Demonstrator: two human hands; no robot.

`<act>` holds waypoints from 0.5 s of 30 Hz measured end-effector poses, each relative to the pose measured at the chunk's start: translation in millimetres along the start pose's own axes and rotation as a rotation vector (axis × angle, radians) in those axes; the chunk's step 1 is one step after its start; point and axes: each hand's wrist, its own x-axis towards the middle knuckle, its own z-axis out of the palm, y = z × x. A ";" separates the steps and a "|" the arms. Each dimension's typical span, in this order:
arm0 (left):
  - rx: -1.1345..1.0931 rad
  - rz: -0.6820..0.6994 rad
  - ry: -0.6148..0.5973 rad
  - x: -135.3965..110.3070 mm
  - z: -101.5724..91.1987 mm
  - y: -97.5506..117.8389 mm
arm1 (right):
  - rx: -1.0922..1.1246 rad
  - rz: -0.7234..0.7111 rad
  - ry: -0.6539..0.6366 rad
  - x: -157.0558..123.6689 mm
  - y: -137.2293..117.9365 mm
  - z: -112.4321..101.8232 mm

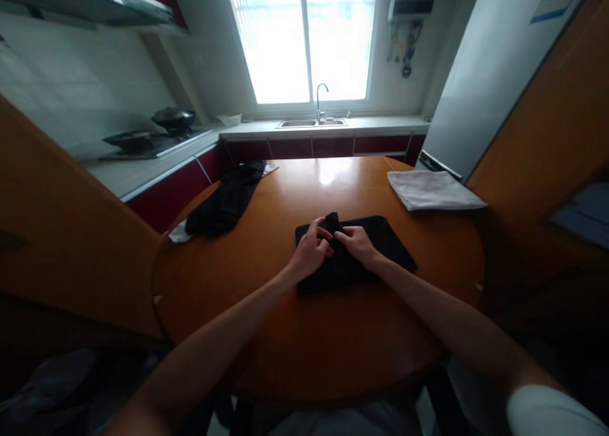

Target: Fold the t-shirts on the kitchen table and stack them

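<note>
A black cloth (pixel 385 236) lies folded flat in the middle of the round wooden table (pixel 323 347). Both hands rest on it. My left hand (pixel 311 251) pinches a raised fold of the cloth at its upper edge, fingers curled. My right hand (pixel 358 242) sits beside it, fingers closed on the same fold. The two hands nearly touch.
A crumpled dark garment (pixel 227 200) lies at the table's far left edge over a bit of white cloth. A folded white cloth (pixel 431 190) sits at the far right. Behind are a counter with a sink (pixel 311 122), a stove with pans (pixel 152 138) and a fridge (pixel 480 87).
</note>
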 end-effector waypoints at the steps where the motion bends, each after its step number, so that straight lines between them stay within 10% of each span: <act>1: 0.063 0.052 0.031 2.0 -4.3 2.3 | 0.011 0.017 0.011 -0.3 -1.9 -1.2; 7: 0.387 0.298 0.173 6.7 -20.3 9.1 | 0.032 0.050 0.062 1.6 -24.7 -40.3; 15: 0.546 0.371 -0.159 0.8 3.7 -8.4 | -0.143 0.265 0.029 5.4 -35.9 -120.6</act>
